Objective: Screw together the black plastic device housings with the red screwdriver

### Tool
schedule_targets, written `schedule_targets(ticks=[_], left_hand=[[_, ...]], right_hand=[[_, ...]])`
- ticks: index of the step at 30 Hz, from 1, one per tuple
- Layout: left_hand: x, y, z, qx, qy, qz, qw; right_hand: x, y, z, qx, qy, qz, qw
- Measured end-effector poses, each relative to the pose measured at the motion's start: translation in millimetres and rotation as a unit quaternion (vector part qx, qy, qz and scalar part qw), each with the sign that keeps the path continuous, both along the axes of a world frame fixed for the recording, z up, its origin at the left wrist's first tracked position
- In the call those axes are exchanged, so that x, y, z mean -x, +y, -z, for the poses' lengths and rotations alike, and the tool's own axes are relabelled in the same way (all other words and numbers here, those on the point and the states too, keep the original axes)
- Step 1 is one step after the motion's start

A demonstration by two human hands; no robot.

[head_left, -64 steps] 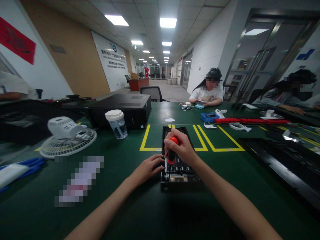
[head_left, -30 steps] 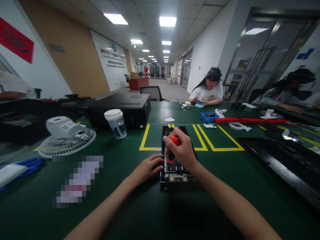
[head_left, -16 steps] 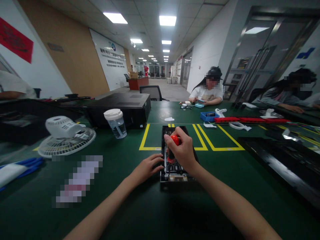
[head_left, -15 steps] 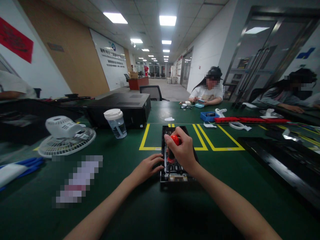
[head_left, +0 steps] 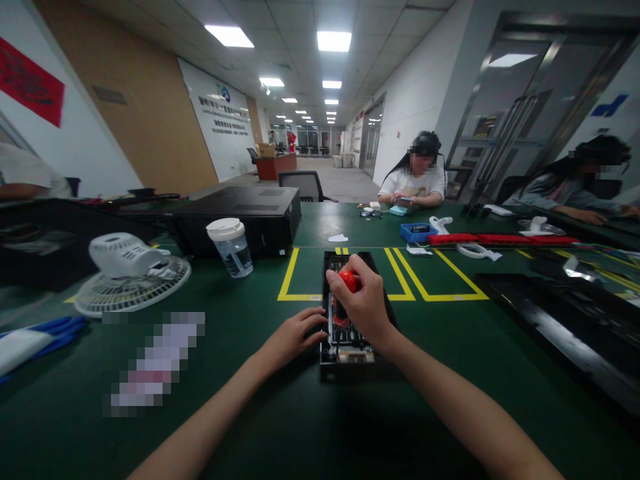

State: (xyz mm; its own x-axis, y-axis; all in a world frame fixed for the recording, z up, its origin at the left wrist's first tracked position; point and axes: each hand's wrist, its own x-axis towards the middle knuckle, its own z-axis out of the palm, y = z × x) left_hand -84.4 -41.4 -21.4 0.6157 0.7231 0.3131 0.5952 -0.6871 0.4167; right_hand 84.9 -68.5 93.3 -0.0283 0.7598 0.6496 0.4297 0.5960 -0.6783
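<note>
A black open-topped case with metal and circuit parts inside lies lengthwise on the green table in front of me. My right hand is closed round the handle of a screwdriver, whose rounded red end shows above the fingers. It stands nearly upright over the inside of the case; its tip is hidden. Against the case's left wall rests my left hand, fingers stretched out and a little apart, gripping nothing.
A lidded cup, a white fan and a large black box stand left. Yellow tape marks the table behind the case. At right lies a long black panel; farther back is a blue tray. People sit around the table.
The screwdriver's red end and my right fingers have shifted very slightly to the left. My left hand and the case stay in place.
</note>
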Motion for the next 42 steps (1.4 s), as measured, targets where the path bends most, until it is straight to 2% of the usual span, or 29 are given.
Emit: schedule_targets(ticks=[6,12,19,23,27,31,36,38,42], left_hand=[[0,1,1.6,-0.003,-0.006,0.004,1.000],[0,1,1.4,-0.002,-0.002,0.002,1.000],[0,1,2.3,0.002,0.002,-0.003,1.000],[1,1,3.2,0.000,0.007,-0.005,1.000],[1,2,3.9,-0.004,0.004,-0.005,1.000],[0,2,3.8,-0.003,0.005,0.000,1.000],[1,3,5.4,-0.009,0.002,0.005,1.000],[1,4,6.4,-0.013,0.003,0.004,1.000],[1,4,7.2,-0.018,0.005,0.001,1.000]], right_hand=[[0,0,-1.1,0.007,0.003,0.008,1.000],[0,2,1.2,0.043,0.029,-0.014,0.999],[-2,5,5.3,0.088,0.069,-0.089,0.990],[-3,6,1.2,0.083,0.059,-0.112,0.988],[-5,8,-0.9,0.071,0.063,-0.172,0.981],[-5,14,2.5,0.096,0.115,-0.252,0.956],[-4,20,7.9,0.172,0.210,-0.379,0.885],[-4,22,9.1,0.190,0.226,-0.401,0.867],[-5,25,11.3,0.193,0.242,-0.411,0.857]])
